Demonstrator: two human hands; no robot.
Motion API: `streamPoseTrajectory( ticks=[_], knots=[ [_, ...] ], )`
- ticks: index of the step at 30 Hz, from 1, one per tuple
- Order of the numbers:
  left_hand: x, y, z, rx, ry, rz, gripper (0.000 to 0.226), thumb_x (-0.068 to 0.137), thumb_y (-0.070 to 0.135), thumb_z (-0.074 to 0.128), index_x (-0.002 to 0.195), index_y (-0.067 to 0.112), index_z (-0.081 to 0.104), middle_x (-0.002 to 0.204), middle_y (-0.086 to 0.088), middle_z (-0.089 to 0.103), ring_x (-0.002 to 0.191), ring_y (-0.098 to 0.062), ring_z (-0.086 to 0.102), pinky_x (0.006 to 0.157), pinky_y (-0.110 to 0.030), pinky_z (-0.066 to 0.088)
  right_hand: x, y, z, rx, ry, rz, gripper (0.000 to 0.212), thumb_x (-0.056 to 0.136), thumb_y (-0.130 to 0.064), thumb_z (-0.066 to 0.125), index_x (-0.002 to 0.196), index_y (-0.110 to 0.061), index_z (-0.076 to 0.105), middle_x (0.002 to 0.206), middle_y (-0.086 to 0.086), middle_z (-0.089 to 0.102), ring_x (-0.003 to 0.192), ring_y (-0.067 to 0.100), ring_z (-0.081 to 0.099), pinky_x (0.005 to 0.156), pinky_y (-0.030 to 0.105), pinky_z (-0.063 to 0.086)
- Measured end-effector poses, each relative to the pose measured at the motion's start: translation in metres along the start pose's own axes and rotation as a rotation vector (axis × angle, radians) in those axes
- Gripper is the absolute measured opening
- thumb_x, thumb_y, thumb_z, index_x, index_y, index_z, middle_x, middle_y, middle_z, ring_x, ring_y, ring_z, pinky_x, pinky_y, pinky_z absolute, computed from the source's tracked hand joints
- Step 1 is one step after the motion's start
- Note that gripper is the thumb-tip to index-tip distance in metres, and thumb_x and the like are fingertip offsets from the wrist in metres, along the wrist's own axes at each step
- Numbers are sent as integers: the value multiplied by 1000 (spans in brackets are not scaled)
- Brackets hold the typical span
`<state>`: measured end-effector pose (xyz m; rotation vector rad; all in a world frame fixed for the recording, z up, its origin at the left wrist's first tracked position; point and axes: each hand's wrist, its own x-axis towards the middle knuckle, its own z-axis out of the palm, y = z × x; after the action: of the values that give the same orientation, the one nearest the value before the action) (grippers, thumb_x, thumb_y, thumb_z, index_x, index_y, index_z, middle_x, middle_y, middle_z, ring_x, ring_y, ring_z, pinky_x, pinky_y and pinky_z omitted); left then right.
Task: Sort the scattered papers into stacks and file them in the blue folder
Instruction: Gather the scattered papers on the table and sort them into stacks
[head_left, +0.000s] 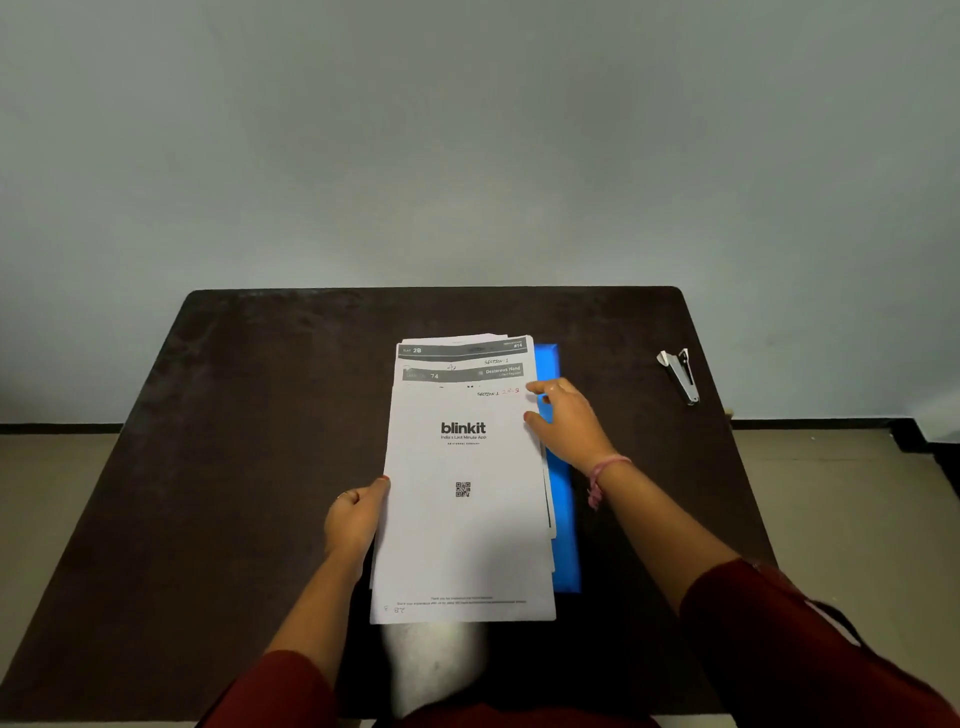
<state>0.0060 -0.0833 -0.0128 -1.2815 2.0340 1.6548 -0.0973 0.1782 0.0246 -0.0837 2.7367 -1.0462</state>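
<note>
Left hand: your left hand (356, 517) pinches the paper stack's (462, 483) left edge, fingers curled.
Right hand: your right hand (569, 421) touches its right edge, fingers relaxed, gripping nothing.
Count: one stack, one blue folder (563, 499) underneath at table (260, 415) centre, one metal staple remover (680, 375) far right.
Texture: flat white printed sheets.

Left hand (356, 519) near-left, fingers curled, thumb on top, pinching the left edge of the paper stack (462, 493). Right hand (569, 423) farther, right side, fingers loosely spread, tips touching the stack's right edge. Both forearms reach in from near, dark red sleeves pushed up; pink band on right wrist.
</note>
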Motion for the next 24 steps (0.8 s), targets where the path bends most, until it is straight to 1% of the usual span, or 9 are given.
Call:
streamPoseTrajectory(
  ticks=[2,4,6,7,10,12,15,18,24],
  knots=[
    [0,4,-1,24,-44,33,38,87,40,65,91,2,61,98,-7,64,88,-23,57,73,-35,44,16,-7,0,-128,-102,-30,49,88,-20,64,134,-10,51,136,7,49,126,24,44,108,30,32],
    [-1,6,-3,144,-36,121,49,79,48,67,108,10,58,107,-4,56,98,-23,55,86,-38,45,32,-11,4,-239,-183,-10,57,83,-27,67,136,-14,49,138,4,48,129,25,42,109,33,34],
    [-1,2,-7,389,15,346,79,72,57,67,135,16,43,130,-3,43,119,-25,47,105,-48,34,42,-13,9,-313,-221,13,64,80,-32,69,138,-18,47,139,2,46,130,26,41,108,38,36],
    [0,-4,-10,511,19,504,86,74,59,66,143,18,35,142,-4,33,130,-24,37,110,-49,25,46,-16,10,-345,-226,20,67,79,-34,69,140,-20,45,140,2,45,130,27,40,108,39,37],
    [7,-24,-21,883,-75,1004,80,82,71,47,147,28,30,158,-3,14,145,-19,10,111,-48,13,55,-20,10,-431,-222,41,69,79,-39,70,141,-22,43,141,1,43,130,28,36,105,42,37],
    [17,-36,-25,1063,-161,1160,75,85,75,34,147,32,30,160,-5,10,147,-23,3,109,-56,13,60,-20,9,-450,-226,64,71,78,-43,72,139,-23,44,139,1,44,129,27,36,105,43,37],
    [27,-41,-25,1161,-188,1138,75,87,75,29,149,33,26,162,-3,4,148,-24,-1,108,-61,12,67,-21,10,-452,-244,90,71,77,-48,73,138,-24,46,136,2,46,128,25,36,105,44,35],
    [33,-39,-22,1224,-184,1069,80,85,77,28,148,29,27,161,-1,7,148,-23,0,108,-63,12,71,-24,11,-497,-236,97,70,76,-52,72,136,-25,48,134,2,48,126,24,37,104,43,34],
    [42,-43,-16,1196,-226,1058,84,83,76,32,146,22,34,160,-1,16,146,-24,13,108,-55,5,76,-24,17,-532,-239,125,69,72,-57,73,129,-25,52,127,2,52,121,23,42,100,41,34]
  ],
)
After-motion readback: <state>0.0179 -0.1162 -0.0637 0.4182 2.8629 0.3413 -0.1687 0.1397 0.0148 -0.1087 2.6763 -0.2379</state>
